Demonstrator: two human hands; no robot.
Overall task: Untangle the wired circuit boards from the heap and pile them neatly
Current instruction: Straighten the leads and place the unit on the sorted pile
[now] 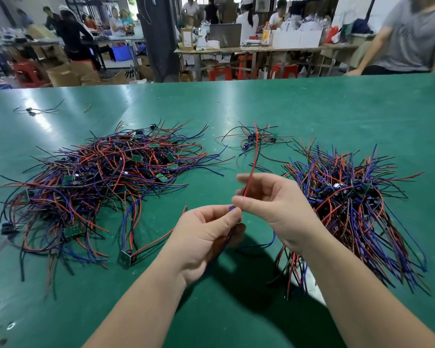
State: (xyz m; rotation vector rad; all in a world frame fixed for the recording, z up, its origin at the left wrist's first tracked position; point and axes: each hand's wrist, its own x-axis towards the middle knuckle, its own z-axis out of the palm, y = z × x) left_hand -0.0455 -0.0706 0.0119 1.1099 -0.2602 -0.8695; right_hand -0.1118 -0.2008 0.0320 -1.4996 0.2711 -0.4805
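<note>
— Head view, biggest first: what lies on the table [312, 109]?
— The tangled heap [106, 177] at centre left, the tidier pile [349, 197] at centre right, and a small cluster [256, 140] just above centre.
— And the hands?
— The left hand [204, 237] and right hand [274, 209] both pinch one wired board [232, 208] at lower centre, its red wire [251, 167] sticking upward.
— How will it handle?
— Light, I'd judge, with floppy wires that snag easily. Hold the stiff board, not the leads.
</note>
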